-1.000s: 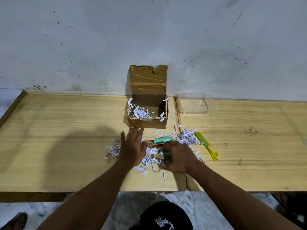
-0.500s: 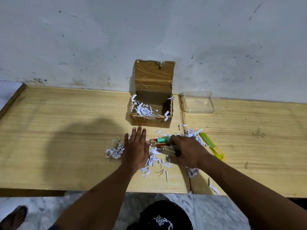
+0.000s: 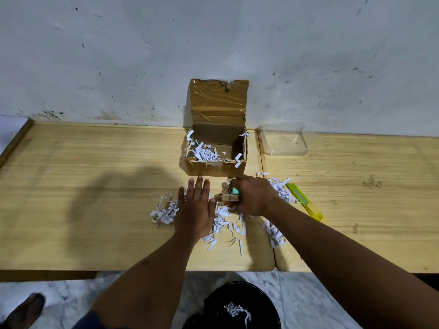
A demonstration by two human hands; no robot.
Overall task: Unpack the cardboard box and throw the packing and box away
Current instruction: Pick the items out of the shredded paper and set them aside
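Cardboard box (image 3: 217,148) stands open on the wooden bench (image 3: 95,186), at 12 o'clock from the hands, its taped lid (image 3: 218,100) raised and leaning against the white wall (image 3: 213,39). Some shredded paper (image 3: 204,153) lies inside against its left wall, with strips hanging over the rim.

Head view: the left hand (image 3: 196,210) lies flat, palm down, fingers spread and holding nothing, pressed onto a scatter of loose paper shreds (image 3: 164,211) just in front of the box. The right hand (image 3: 255,198), just beside it at 3 o'clock, is curled closed around a cluster of small items (image 3: 229,198): a tan labelled piece, a teal-capped piece and a trace of red show between the fingers. What these items are cannot be told. More shreds lie under and around both hands, and one clump (image 3: 274,233) sits near the bench's front edge under the right forearm.

A yellow-green utility knife (image 3: 305,203) lies at 3 o'clock from the right hand, partly on shreds. A clear plastic container (image 3: 285,142) sits at 3 o'clock from the box, near the wall.

Below the bench edge, at 6 o'clock, a black bin (image 3: 237,305) stands on the marble floor (image 3: 71,295) with a few shreds inside. A sandalled foot (image 3: 23,309) shows at 8 o'clock.
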